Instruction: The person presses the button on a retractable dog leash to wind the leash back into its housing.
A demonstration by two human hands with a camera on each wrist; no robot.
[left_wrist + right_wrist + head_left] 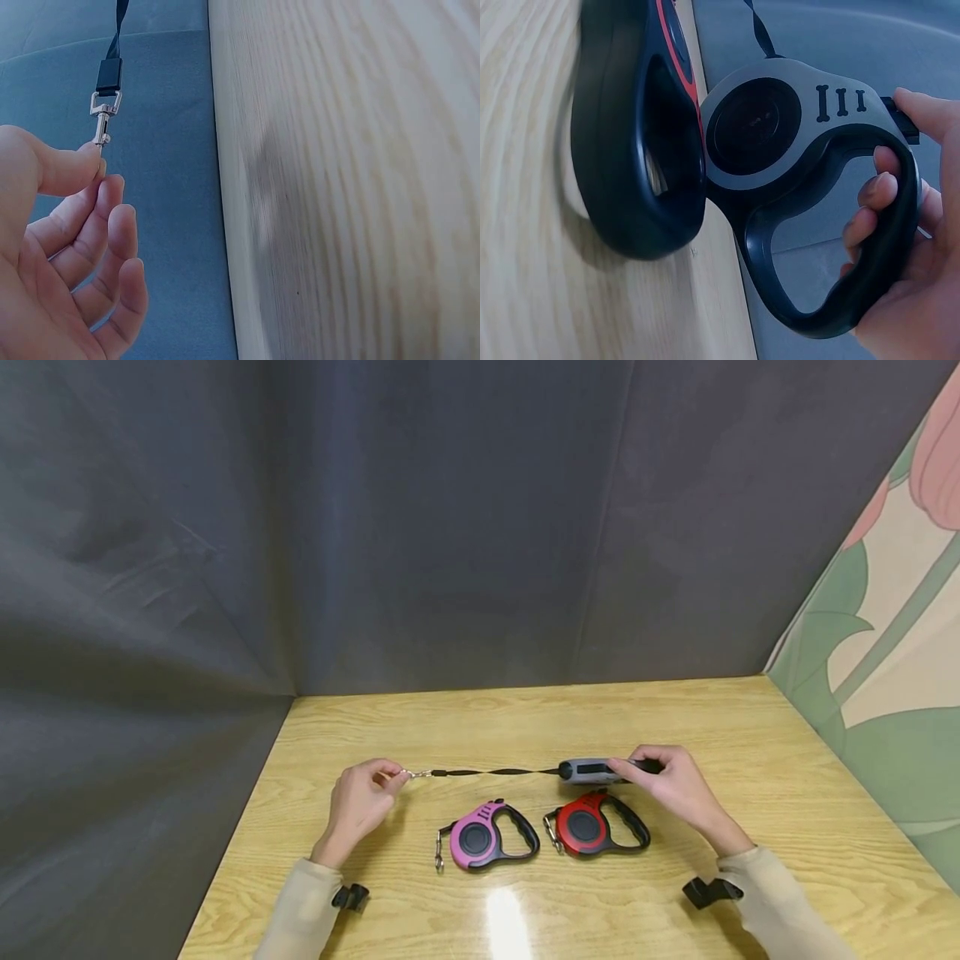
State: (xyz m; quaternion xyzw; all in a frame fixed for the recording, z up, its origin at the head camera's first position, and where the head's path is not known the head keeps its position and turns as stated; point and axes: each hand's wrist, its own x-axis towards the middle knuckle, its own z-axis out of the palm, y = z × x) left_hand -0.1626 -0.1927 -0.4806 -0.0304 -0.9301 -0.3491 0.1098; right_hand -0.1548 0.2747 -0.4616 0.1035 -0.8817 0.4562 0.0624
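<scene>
My right hand grips the black handle of a grey retractable dog leash, its fingers through the loop and the thumb on the button at the top. A twisted black strap runs out of the casing to the left, pulled straight above the table. At its end, my left hand pinches the silver snap hook between thumb and forefinger, the other fingers loosely bent. A pink retractable leash and a red retractable leash lie on the table below the strap, each with its metal clip at the left.
The wood-grain table meets a dark grey curtain at the back and left. A wall with a floral pattern borders the right side. Black camera mounts sit at both wrists.
</scene>
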